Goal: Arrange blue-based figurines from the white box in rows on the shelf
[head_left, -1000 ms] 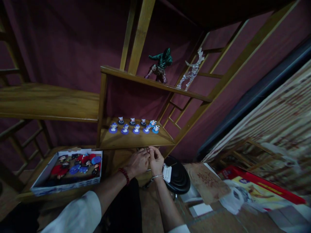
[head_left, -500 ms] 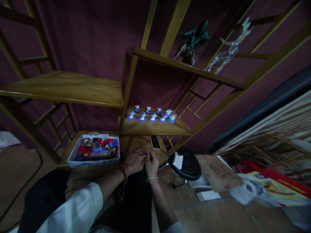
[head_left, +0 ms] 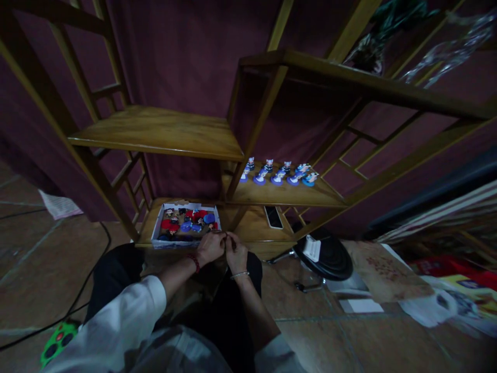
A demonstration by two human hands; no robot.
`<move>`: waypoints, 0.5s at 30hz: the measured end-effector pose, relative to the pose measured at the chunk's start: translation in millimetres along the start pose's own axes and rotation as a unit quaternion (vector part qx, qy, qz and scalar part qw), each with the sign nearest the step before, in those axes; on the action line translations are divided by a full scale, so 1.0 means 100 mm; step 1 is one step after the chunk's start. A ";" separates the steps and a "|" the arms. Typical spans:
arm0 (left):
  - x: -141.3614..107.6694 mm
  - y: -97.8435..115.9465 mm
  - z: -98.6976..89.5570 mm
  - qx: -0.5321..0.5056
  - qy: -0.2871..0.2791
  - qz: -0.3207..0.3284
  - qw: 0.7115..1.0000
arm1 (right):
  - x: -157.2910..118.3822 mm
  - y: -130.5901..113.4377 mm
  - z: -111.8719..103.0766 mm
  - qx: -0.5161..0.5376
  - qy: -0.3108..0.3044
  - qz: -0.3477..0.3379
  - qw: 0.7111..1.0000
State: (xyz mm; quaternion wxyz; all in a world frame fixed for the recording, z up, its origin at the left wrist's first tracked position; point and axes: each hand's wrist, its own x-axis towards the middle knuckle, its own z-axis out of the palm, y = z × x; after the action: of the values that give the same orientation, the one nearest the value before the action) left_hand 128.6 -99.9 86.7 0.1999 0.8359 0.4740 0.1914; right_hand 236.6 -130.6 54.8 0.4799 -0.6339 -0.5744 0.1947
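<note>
My left hand [head_left: 212, 246], with a dark red bracelet at the wrist, meets my right hand [head_left: 236, 254], which has a light bangle, just in front of the low shelf. Fingers of both are closed and touch at the tips; whatever they pinch is too small or hidden to make out. Close to my left hand lies an open white box [head_left: 155, 228] of red, blue and dark figurines [head_left: 186, 227]. Several small figurines [head_left: 278, 177] with purple, blue or dark bases stand in rows on the shelf [head_left: 287, 196] above and to the right.
A phone [head_left: 274, 217] lies on the bottom board [head_left: 248, 228]. To the right are a black round stool [head_left: 334, 257] with a white object [head_left: 312, 249], a brown bag [head_left: 388, 272] and plastic wrapping [head_left: 429, 305]. A green object [head_left: 58, 342] and a cable [head_left: 87, 290] lie at lower left.
The view has swung left, so the shelf, box and figurines appear farther right. The green object has come into view. My hands remain together with fingers closed.
</note>
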 end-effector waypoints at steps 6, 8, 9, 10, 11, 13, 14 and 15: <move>-0.01 -0.42 -0.14 0.008 -0.022 -0.071 0.997 | 0.14 -0.12 0.40 -0.023 -0.062 -0.028 0.997; -0.02 -0.56 -0.20 0.022 -0.039 -0.098 0.994 | 0.20 -0.13 0.53 -0.044 -0.091 -0.031 0.994; -0.02 -0.64 -0.23 0.032 -0.046 -0.119 0.991 | 0.24 -0.13 0.59 -0.062 -0.112 -0.030 0.991; -0.02 -0.72 -0.26 0.039 -0.053 -0.133 0.989 | 0.27 -0.13 0.65 -0.082 -0.126 -0.027 0.988; -0.02 -0.80 -0.28 0.046 -0.059 -0.152 0.986 | 0.31 -0.12 0.69 -0.102 -0.144 -0.022 0.984; -0.02 -0.96 -0.31 0.057 -0.077 -0.184 0.978 | 0.40 -0.10 0.77 -0.151 -0.179 -0.007 0.972; -0.02 -1.03 -0.32 0.062 -0.084 -0.196 0.975 | 0.44 -0.08 0.80 -0.175 -0.193 0.004 0.965; -0.02 -1.10 -0.32 0.067 -0.088 -0.206 0.972 | 0.48 -0.07 0.83 -0.198 -0.205 0.016 0.958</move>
State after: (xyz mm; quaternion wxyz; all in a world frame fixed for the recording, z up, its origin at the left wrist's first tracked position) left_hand 32.6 -45.4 56.8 0.2199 0.7454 0.6280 0.0398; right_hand 179.2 -55.3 36.6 0.2134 -0.6719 -0.6772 0.2106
